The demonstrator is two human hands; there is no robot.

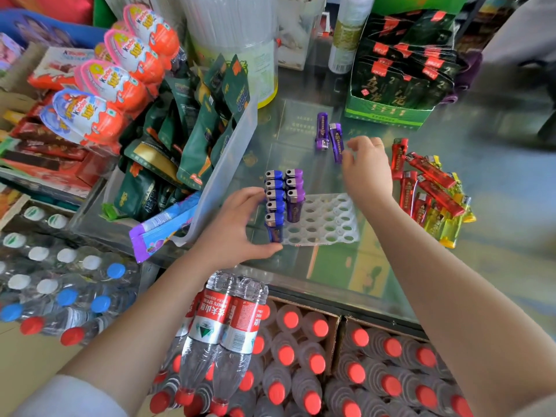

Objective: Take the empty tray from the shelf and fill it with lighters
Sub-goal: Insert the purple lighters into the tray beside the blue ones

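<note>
Left hand [237, 227] forward with fingers curled, right hand [365, 168] stretched farther out, fingers bent downward
</note>
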